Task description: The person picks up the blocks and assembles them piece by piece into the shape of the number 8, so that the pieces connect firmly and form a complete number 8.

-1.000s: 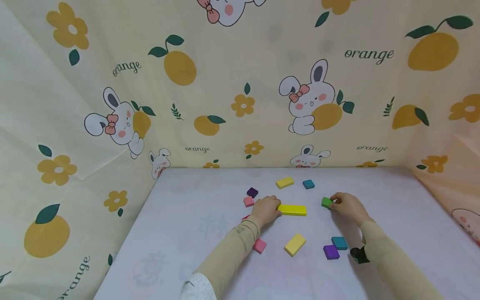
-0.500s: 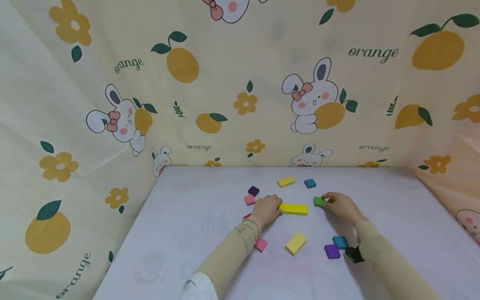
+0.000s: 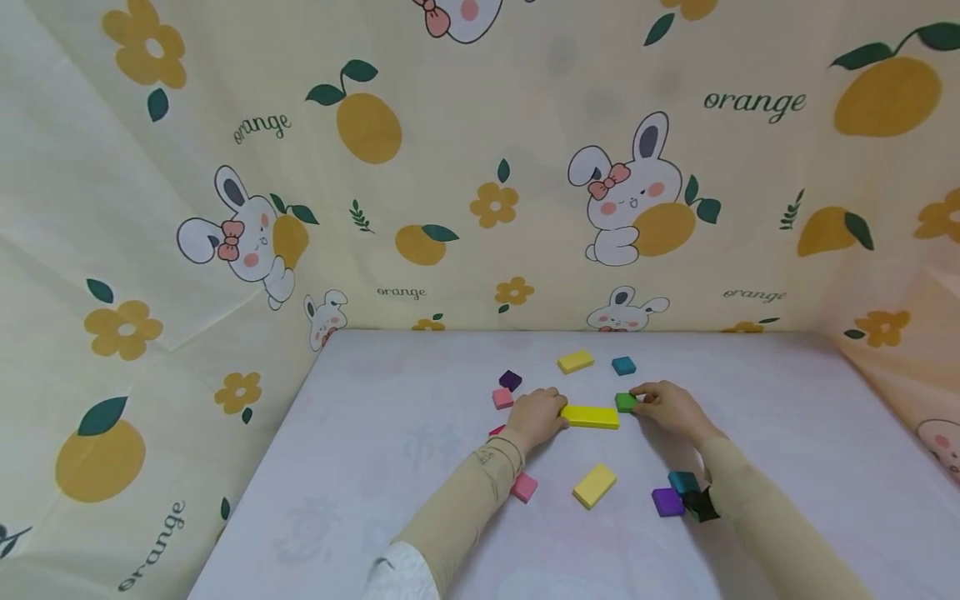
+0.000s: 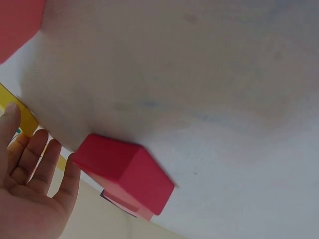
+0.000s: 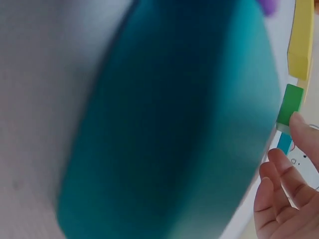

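Observation:
A long yellow block (image 3: 591,417) lies mid-table. My left hand (image 3: 537,417) holds its left end between thumb and fingers; in the left wrist view the thumb rests on the yellow block (image 4: 21,113). Just past the block's right end, my right hand (image 3: 672,410) pinches a small green block (image 3: 625,403) with thumb and fingertips. A narrow gap separates green from yellow. In the right wrist view the green block (image 5: 290,103) is near the yellow block's end (image 5: 299,55), and a blurred teal block (image 5: 174,124) fills much of the picture.
Behind lie a yellow block (image 3: 576,361) and a teal block (image 3: 624,365). Dark purple (image 3: 510,380) and pink (image 3: 502,398) blocks sit beyond my left hand, a red block (image 4: 124,174) beside its wrist. Nearer are pink (image 3: 524,487), yellow (image 3: 595,486) and purple (image 3: 667,502) blocks.
My right hand has moved left with the green block, bringing it close to the right end of the long yellow block. The left hand keeps its place on the yellow block.

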`<state>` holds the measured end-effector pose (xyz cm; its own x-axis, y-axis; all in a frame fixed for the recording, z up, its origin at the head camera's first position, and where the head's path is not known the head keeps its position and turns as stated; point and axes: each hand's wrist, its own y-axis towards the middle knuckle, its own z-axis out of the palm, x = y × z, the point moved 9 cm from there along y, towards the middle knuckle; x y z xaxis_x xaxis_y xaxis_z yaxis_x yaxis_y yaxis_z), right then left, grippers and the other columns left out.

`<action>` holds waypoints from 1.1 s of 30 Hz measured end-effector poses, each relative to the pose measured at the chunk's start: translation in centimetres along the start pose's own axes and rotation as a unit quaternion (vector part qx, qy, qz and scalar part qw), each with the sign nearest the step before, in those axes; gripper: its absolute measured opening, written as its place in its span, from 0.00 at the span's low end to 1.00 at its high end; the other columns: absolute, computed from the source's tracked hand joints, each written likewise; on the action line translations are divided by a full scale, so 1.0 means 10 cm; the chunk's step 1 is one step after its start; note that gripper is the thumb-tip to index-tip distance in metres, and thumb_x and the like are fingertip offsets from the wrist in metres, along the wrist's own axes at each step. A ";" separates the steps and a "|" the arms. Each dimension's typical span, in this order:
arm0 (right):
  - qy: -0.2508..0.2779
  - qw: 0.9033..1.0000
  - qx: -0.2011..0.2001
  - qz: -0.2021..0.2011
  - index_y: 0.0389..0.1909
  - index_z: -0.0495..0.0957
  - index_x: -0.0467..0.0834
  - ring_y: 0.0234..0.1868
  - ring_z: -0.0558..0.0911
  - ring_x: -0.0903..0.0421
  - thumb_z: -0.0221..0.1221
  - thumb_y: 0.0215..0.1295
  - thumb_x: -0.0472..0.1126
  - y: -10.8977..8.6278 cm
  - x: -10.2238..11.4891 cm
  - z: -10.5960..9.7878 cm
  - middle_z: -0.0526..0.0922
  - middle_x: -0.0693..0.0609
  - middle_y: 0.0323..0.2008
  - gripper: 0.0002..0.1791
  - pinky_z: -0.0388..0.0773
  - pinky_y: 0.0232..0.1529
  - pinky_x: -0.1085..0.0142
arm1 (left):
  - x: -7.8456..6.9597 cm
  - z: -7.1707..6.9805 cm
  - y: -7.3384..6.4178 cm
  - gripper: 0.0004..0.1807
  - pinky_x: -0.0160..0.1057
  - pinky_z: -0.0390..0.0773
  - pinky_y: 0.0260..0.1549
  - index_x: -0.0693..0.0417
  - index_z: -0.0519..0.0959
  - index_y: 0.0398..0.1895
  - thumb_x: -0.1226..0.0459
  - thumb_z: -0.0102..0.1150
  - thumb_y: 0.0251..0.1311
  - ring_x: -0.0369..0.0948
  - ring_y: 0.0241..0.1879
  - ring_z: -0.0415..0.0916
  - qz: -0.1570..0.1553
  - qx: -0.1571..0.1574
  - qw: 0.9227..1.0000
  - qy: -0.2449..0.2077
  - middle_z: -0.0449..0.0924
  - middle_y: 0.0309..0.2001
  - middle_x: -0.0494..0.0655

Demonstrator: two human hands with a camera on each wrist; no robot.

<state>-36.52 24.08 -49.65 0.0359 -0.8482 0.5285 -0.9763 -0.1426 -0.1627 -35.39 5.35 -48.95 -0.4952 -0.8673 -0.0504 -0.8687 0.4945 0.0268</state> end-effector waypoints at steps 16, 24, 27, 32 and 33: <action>-0.013 1.000 -0.001 -0.029 0.55 0.74 0.38 0.39 0.75 0.49 0.57 0.62 0.40 0.01 0.08 0.05 0.77 0.39 0.42 0.21 0.74 0.41 0.54 | 0.00 0.00 -0.01 0.19 0.33 0.77 0.40 0.42 0.77 0.52 0.48 0.56 0.60 0.34 0.42 0.76 -0.001 0.002 1.000 0.007 0.79 0.46 0.36; -0.014 0.999 0.003 -0.035 0.58 0.71 0.38 0.41 0.76 0.47 0.56 0.63 0.43 -0.07 0.14 -0.02 0.76 0.36 0.47 0.24 0.76 0.42 0.52 | -0.01 -0.03 -0.02 0.19 0.33 0.78 0.40 0.43 0.78 0.52 0.49 0.56 0.60 0.34 0.42 0.76 0.002 -0.004 1.000 0.006 0.80 0.46 0.37; -0.015 0.999 0.007 -0.040 0.57 0.73 0.38 0.42 0.75 0.47 0.57 0.63 0.45 -0.14 0.16 -0.05 0.76 0.37 0.47 0.24 0.76 0.42 0.53 | -0.01 -0.03 -0.02 0.18 0.33 0.77 0.38 0.43 0.78 0.51 0.49 0.56 0.59 0.35 0.41 0.77 0.003 -0.008 1.000 0.000 0.80 0.45 0.37; -0.018 0.998 0.015 -0.063 0.55 0.74 0.39 0.40 0.74 0.51 0.58 0.61 0.47 -0.34 0.15 -0.09 0.78 0.41 0.44 0.24 0.75 0.39 0.59 | -0.01 -0.02 -0.01 0.18 0.33 0.77 0.36 0.43 0.78 0.51 0.50 0.56 0.59 0.35 0.41 0.77 0.002 -0.010 1.000 -0.007 0.80 0.44 0.37; -0.018 0.997 0.018 -0.067 0.55 0.74 0.39 0.39 0.74 0.52 0.59 0.61 0.48 -0.39 0.15 -0.09 0.78 0.42 0.43 0.24 0.75 0.38 0.60 | -0.01 -0.02 -0.01 0.18 0.33 0.77 0.36 0.43 0.78 0.51 0.50 0.56 0.59 0.35 0.41 0.77 0.001 -0.009 1.000 -0.007 0.80 0.44 0.37</action>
<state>-32.81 23.84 -47.49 0.1731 -0.8377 0.5179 -0.9542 -0.2729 -0.1226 -35.24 5.37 -48.79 -0.4978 -0.8649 -0.0647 -0.8672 0.4958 0.0454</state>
